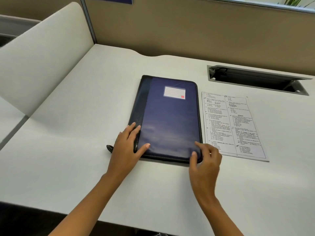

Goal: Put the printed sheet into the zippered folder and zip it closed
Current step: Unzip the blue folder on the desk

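Observation:
A dark blue zippered folder (168, 116) with a white label lies flat and closed on the white desk (68, 150). To its right, the printed sheet (233, 125) rests flat on the desk, just beside the folder's edge. My left hand (127, 149) lies spread on the folder's near left corner, fingers on the cover. My right hand (205, 160) touches the near right corner with its fingertips apart, holding nothing. A black zip pull (110, 148) pokes out left of my left hand.
An open cable hatch (255, 80) is set into the desk at the back right. A beige partition (204, 31) runs along the back, and a white curved divider (42, 57) stands on the left. The desk's front edge is near my forearms.

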`<action>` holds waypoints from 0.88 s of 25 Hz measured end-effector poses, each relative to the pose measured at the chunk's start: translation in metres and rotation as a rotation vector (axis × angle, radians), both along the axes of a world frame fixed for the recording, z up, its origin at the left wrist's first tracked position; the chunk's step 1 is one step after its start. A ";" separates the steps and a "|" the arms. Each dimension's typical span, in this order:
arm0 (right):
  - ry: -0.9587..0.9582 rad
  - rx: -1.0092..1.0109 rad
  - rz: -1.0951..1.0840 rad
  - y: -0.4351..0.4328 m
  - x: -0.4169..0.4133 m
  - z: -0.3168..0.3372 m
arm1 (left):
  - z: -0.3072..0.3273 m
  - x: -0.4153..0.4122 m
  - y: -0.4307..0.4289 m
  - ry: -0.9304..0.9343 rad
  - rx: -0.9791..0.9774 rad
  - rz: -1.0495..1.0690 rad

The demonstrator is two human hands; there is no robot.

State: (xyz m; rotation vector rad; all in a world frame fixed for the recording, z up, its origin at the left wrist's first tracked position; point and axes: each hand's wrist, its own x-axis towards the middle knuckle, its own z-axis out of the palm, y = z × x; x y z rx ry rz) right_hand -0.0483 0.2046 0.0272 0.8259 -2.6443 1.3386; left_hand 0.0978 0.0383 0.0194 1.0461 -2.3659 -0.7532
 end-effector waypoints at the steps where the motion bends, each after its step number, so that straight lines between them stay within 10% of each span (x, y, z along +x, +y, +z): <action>1: -0.074 0.038 -0.060 0.003 -0.004 0.000 | -0.001 0.000 0.004 -0.048 -0.041 -0.051; 9: -0.598 -0.059 -0.232 0.003 -0.012 0.020 | -0.014 -0.002 0.015 -0.371 -0.185 -0.156; 16: -0.516 -0.522 -0.053 0.000 -0.001 0.075 | -0.009 -0.002 0.021 0.149 0.089 -0.018; 22: -0.448 -0.486 0.189 -0.019 0.031 0.079 | 0.005 0.001 0.023 0.564 0.396 0.208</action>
